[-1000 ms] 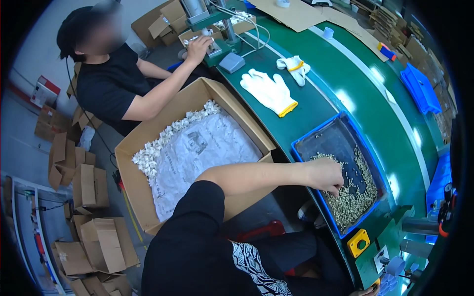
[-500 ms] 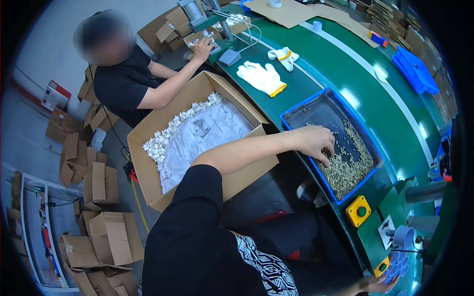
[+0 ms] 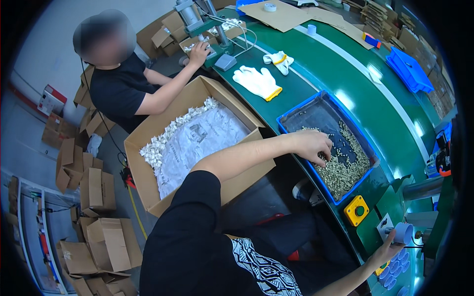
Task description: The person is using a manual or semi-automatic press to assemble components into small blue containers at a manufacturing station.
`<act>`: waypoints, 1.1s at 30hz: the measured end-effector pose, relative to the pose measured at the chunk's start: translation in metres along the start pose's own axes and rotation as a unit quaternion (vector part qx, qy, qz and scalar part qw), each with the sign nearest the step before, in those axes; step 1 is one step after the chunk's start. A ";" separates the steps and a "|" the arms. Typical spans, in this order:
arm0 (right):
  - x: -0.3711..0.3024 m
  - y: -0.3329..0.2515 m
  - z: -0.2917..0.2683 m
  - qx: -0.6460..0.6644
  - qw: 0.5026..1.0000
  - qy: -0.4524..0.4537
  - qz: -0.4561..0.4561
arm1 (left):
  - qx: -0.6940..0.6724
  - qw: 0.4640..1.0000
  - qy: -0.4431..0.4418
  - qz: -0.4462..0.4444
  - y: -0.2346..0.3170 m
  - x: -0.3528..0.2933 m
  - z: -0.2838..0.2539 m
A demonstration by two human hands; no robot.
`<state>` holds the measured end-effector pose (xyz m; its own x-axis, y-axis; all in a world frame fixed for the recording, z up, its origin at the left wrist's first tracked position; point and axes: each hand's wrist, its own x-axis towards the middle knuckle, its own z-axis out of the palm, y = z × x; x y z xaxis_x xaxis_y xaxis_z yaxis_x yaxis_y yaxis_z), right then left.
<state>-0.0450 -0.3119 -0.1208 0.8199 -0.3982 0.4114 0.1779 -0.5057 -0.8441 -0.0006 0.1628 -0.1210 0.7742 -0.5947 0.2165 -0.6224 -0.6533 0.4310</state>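
My left hand [image 3: 314, 145] is over the blue-rimmed tray [image 3: 307, 118], its fingers curled together low among small brass-coloured metal parts [image 3: 343, 178]. A few of these parts seem to be between the fingertips; how many is hidden. At the lower right, my right hand [image 3: 386, 252] reaches up to a pale purple plastic ring [image 3: 404, 233] at a bench machine [image 3: 425, 193]. Its fingers close on the ring's near side. Beneath that hand lie several more pale purple round pieces [image 3: 394, 270], grouped at the bench edge.
Yellow button box [image 3: 356, 210] sits beside the tray. White gloves [image 3: 257, 82] lie farther along the green bench [image 3: 340, 64]. An open carton [image 3: 143, 190] with white pieces and a plastic bag stands left. Another person [image 3: 118, 91] works at a small press [image 3: 190, 17].
My right hand has moved up from the round pieces at the bench edge to the ring at the machine. My left hand stays in the tray, its fingers shifting slightly.
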 end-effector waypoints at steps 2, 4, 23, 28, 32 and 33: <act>-0.001 -0.007 0.007 0.035 0.999 -0.005 0.019 | -0.001 1.000 0.000 -0.004 0.002 -0.003 -0.002; 0.004 0.002 -0.003 0.035 0.999 -0.011 0.026 | -0.006 1.000 -0.003 0.006 0.003 0.000 -0.004; -0.011 -0.141 0.159 0.234 0.945 -0.190 -0.128 | -0.049 0.998 0.030 -0.005 -0.001 -0.003 0.003; 0.117 -0.091 0.301 0.011 0.941 -0.320 -0.112 | -0.055 0.996 0.059 -0.026 -0.001 -0.004 0.001; 0.152 -0.048 0.320 -0.203 0.960 -0.179 -0.066 | -0.054 0.997 0.049 -0.036 -0.001 -0.012 -0.003; 0.157 -0.044 0.322 -0.272 0.948 -0.162 -0.033 | -0.051 0.997 0.041 -0.040 -0.001 -0.014 -0.005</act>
<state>0.2515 -0.1054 -0.1298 0.9565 -0.1411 0.2554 -0.0005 -0.8761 -0.4821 -0.0102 0.1738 -0.1203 0.8305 -0.4996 0.2462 -0.5461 -0.6434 0.5364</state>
